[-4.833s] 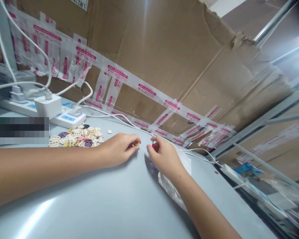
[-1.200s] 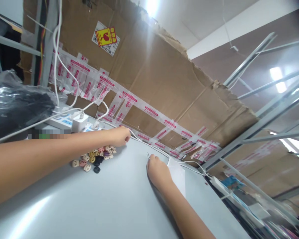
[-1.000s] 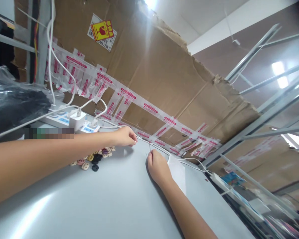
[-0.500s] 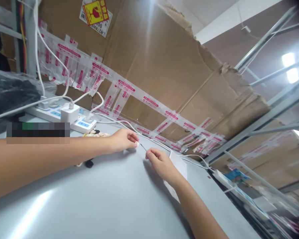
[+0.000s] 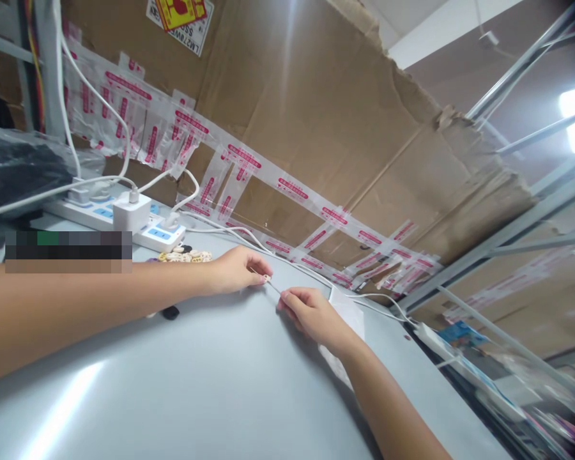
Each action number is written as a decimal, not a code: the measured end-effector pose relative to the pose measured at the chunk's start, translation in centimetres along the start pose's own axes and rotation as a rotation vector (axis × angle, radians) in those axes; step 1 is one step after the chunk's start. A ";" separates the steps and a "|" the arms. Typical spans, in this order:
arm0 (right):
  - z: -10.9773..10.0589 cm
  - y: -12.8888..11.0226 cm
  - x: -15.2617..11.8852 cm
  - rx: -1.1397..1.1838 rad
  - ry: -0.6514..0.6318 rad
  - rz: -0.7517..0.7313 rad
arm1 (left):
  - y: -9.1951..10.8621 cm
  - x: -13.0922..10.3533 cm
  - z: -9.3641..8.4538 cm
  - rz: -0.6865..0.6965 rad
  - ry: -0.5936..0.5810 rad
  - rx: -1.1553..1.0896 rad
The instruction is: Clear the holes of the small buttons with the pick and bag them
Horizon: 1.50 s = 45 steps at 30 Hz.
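My left hand point(image 5: 239, 268) pinches a small cream button point(image 5: 267, 278) between thumb and fingertips, just above the grey table. Facing it, my right hand point(image 5: 309, 310) has its thumb and fingers closed on a thin, needle-like strand point(image 5: 275, 287). The strand reaches from the right fingertips to the button and seems to pass through it; whether it is a needle, wire or cord is too fine to tell. Behind my left wrist lies a pile of cream buttons point(image 5: 186, 256), partly hidden by the arm. A black round piece point(image 5: 170, 313) lies in front of that forearm.
A white power strip point(image 5: 160, 237) with a plugged-in white charger point(image 5: 131, 212) stands at the back left. White cables point(image 5: 242, 230) run along the taped cardboard point(image 5: 306, 128) at the back. White paper point(image 5: 349, 313) lies behind my right wrist. Metal shelving point(image 5: 469, 255) stands right.
The strand's tip, earlier short of the button, now reaches it and a thin line shows beyond it. Both hands stay close together. The view has shifted slightly.
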State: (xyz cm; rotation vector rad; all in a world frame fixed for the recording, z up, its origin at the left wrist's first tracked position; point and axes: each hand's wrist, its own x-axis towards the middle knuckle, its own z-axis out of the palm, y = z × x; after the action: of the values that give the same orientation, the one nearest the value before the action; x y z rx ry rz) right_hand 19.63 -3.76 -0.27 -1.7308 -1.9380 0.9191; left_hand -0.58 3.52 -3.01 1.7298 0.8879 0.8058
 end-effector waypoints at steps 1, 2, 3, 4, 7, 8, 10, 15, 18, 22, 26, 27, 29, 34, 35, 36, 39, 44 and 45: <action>0.0 0.0 0.0 -0.010 0.000 -0.002 | 0.0 0.0 0.0 0.002 -0.006 0.011; -0.1 0.0 -0.1 -0.023 0.003 -0.007 | 0.0 -0.1 0.0 0.002 -0.010 0.023; -0.1 0.0 -0.1 -0.038 0.010 -0.013 | 0.0 -0.1 0.0 0.002 -0.012 0.035; -0.1 0.0 -0.1 -0.055 0.021 -0.021 | -0.1 -0.1 0.0 0.001 -0.013 0.047; 0.1 0.1 -0.1 -0.103 0.056 -0.051 | -0.3 0.0 0.0 -0.003 -0.013 0.080; 0.1 0.1 0.0 -0.116 0.063 -0.061 | -0.4 0.0 0.1 -0.004 -0.013 0.088; 0.2 0.2 0.0 -0.136 0.071 -0.077 | -0.4 0.0 0.1 -0.003 -0.013 0.095; 0.0 0.2 0.1 -0.178 0.068 -0.102 | 0.4 -0.4 0.0 0.002 -0.039 0.085; 0.0 0.0 -0.1 -0.225 0.100 -0.125 | 1.0 -0.7 0.0 0.003 -0.036 0.105; 0.5 -0.6 -0.6 -0.329 0.191 -0.183 | 1.3 -0.8 0.2 0.000 -0.007 0.136; 1.2 -1.1 -1.0 -0.436 0.272 -0.238 | 1.0 -0.6 0.4 0.008 0.011 0.155; 1.4 -1.2 -1.1 -0.458 0.287 -0.245 | 0.9 -0.5 0.4 0.011 0.012 0.157; 1.6 -1.3 -1.2 -0.499 0.309 -0.254 | 0.7 -0.4 0.4 0.017 0.008 0.161; 1.6 -1.3 -1.4 -0.566 0.359 -0.266 | 0.4 -0.3 0.5 0.035 0.013 0.163; 1.5 -1.3 -1.4 -0.571 0.369 -0.268 | 0.3 -0.3 0.6 0.039 0.010 0.160; 1.3 -1.2 -1.4 -0.572 0.376 -0.268 | 0.1 -0.3 0.8 0.044 0.005 0.156; 0.9 -1.1 -1.3 -0.551 0.385 -0.253 | -0.2 -0.3 1.1 0.058 -0.004 0.130; 0.3 -1.1 -1.1 -0.442 0.346 -0.194 | -0.3 0.0 0.5 0.053 0.034 0.062; 0.2 -1.1 -1.0 -0.416 0.323 -0.184 | -0.3 0.0 0.3 0.049 0.038 0.049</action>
State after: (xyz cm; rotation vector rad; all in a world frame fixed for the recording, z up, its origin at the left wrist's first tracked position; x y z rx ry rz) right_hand 18.89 -4.86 0.47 -1.7400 -2.1162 0.1599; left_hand -0.34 3.44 -3.37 1.7903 0.8999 0.8579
